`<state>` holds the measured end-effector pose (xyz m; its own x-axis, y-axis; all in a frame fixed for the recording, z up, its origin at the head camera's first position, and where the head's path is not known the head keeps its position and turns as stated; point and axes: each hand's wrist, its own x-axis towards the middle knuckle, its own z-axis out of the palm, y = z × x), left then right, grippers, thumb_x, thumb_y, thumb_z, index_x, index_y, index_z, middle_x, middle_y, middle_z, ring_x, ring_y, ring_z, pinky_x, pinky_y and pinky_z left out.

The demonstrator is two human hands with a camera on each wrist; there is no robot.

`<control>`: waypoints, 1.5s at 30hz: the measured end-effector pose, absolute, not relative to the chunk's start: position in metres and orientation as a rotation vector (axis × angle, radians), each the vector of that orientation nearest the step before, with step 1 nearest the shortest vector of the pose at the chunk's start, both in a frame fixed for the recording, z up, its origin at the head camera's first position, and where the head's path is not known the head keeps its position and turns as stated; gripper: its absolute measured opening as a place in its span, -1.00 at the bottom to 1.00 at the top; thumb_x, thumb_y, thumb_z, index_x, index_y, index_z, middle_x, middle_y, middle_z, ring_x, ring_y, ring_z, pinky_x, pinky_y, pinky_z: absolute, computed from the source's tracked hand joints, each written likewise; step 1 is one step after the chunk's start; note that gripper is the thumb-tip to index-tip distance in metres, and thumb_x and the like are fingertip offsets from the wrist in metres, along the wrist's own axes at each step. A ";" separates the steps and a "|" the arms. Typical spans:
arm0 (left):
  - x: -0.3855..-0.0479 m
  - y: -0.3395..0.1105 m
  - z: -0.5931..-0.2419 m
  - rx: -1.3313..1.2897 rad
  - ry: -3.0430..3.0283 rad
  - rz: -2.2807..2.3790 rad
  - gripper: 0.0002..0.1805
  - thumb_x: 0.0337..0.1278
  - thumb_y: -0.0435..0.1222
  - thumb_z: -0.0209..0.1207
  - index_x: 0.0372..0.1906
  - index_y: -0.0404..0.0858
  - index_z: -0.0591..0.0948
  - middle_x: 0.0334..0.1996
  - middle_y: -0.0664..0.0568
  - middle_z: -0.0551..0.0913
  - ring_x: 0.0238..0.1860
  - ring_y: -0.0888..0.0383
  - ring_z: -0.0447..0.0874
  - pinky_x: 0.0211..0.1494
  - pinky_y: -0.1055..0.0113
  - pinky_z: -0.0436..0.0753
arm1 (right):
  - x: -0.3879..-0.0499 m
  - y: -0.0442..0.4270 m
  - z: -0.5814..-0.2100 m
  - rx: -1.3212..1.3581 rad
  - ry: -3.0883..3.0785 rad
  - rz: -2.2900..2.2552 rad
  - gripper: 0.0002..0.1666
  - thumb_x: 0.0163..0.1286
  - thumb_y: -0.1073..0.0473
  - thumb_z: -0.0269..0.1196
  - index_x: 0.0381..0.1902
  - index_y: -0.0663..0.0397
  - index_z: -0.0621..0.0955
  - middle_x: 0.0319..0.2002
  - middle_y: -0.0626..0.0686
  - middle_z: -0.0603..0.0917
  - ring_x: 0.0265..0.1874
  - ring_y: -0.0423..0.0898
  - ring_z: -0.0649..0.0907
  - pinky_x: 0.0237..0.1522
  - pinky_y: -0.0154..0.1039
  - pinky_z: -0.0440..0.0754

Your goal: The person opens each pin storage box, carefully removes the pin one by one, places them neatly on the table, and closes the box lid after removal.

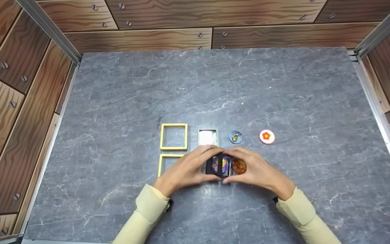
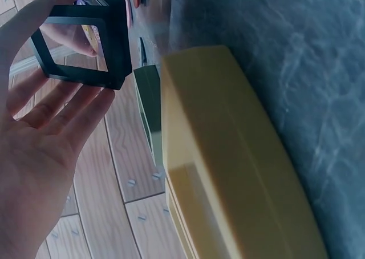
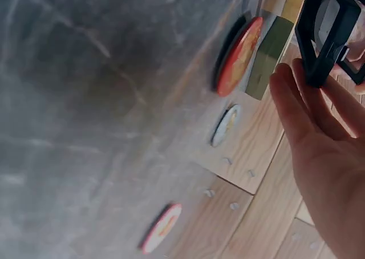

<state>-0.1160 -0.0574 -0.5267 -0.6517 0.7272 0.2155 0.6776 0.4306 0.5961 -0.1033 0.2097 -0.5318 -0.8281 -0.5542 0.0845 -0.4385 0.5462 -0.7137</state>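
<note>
Both hands hold a small black display frame (image 1: 209, 166) just above the table. It is a hinged pair of square halves, parted in a V in the right wrist view, with a purple round disc (image 1: 225, 164) showing within. My left hand (image 1: 189, 167) grips the left side between thumb and fingers; the left wrist view shows fingertips along the edge of the black frame (image 2: 116, 39). My right hand (image 1: 260, 171) holds the right side, its fingers against the black frame (image 3: 317, 62). An amber disc (image 1: 239, 166) lies under the right hand's arch.
A yellow frame (image 1: 174, 148) and a second yellow frame (image 1: 160, 166), partly hidden by the left hand, lie at the left. A pale green frame (image 1: 208, 129) sits beyond the hands. A blue disc (image 1: 235, 137) and a white disc with a red flower (image 1: 267, 137) lie to its right.
</note>
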 end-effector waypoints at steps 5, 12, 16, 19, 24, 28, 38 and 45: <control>-0.114 -0.059 -0.528 1.255 2.614 1.029 -0.08 0.15 0.01 0.49 0.56 -0.14 0.38 0.41 0.00 0.54 0.40 0.13 0.57 0.59 0.32 0.52 | -0.102 0.203 -0.530 -0.891 2.678 -1.021 -0.04 0.09 -0.19 0.63 0.34 0.20 0.60 0.26 0.08 0.68 0.23 0.02 0.70 0.38 0.00 0.70; -0.109 -0.063 -0.527 1.223 2.626 1.059 -0.07 0.11 0.02 0.51 0.56 -0.14 0.39 0.43 0.00 0.54 0.41 0.11 0.57 0.57 0.29 0.55 | -0.100 0.198 -0.530 -0.868 2.680 -0.972 -0.08 0.08 -0.14 0.64 0.33 0.14 0.61 0.24 0.03 0.68 0.25 -0.01 0.65 0.43 0.03 0.65; -0.106 -0.067 -0.527 1.177 2.601 1.088 -0.07 0.12 0.01 0.51 0.55 -0.14 0.38 0.43 0.00 0.54 0.42 0.12 0.56 0.56 0.28 0.56 | -0.100 0.196 -0.533 -0.896 2.681 -0.958 -0.06 0.04 -0.16 0.66 0.31 0.15 0.62 0.21 0.01 0.67 0.24 -0.04 0.61 0.41 0.00 0.66; -0.104 -0.069 -0.528 1.134 2.566 1.143 -0.08 0.12 -0.02 0.52 0.54 -0.16 0.38 0.43 0.01 0.54 0.43 0.12 0.55 0.57 0.27 0.55 | -0.100 0.194 -0.536 -0.927 2.689 -0.942 -0.09 0.05 -0.13 0.66 0.28 0.16 0.64 0.19 0.02 0.67 0.20 -0.04 0.60 0.37 -0.01 0.67; -0.103 -0.074 -0.527 1.081 2.510 1.232 -0.12 0.14 -0.08 0.52 0.51 -0.14 0.38 0.39 0.00 0.58 0.40 0.16 0.56 0.58 0.23 0.55 | -0.100 0.189 -0.540 -0.964 2.714 -0.925 -0.16 0.02 -0.05 0.67 0.22 0.19 0.67 0.16 0.04 0.63 0.17 -0.01 0.56 0.32 0.02 0.64; -0.102 -0.080 -0.527 1.031 2.464 1.292 -0.14 0.11 -0.17 0.54 0.47 -0.16 0.37 0.31 -0.07 0.60 0.30 0.15 0.62 0.52 0.19 0.61 | -0.101 0.184 -0.542 -0.976 2.733 -0.906 -0.15 0.00 -0.03 0.68 0.21 0.21 0.67 0.13 0.05 0.63 0.15 -0.01 0.57 0.31 0.03 0.65; -0.098 -0.092 -0.529 0.893 2.410 1.302 -0.13 -0.02 -0.30 0.59 0.41 -0.22 0.39 0.31 -0.11 0.60 0.36 0.10 0.59 0.60 0.20 0.53 | -0.099 0.173 -0.547 -0.975 2.727 -0.877 -0.14 -0.03 -0.06 0.69 0.18 0.20 0.65 0.08 0.04 0.61 0.10 -0.05 0.55 0.26 0.01 0.66; -0.095 -0.098 -0.533 0.850 2.389 1.318 -0.13 -0.05 -0.36 0.59 0.39 -0.23 0.39 0.30 -0.12 0.56 0.34 0.11 0.59 0.58 0.23 0.56 | -0.099 0.165 -0.549 -0.977 2.751 -0.805 -0.14 0.01 -0.08 0.67 0.20 0.21 0.63 0.09 0.07 0.61 0.10 -0.02 0.56 0.27 -0.01 0.66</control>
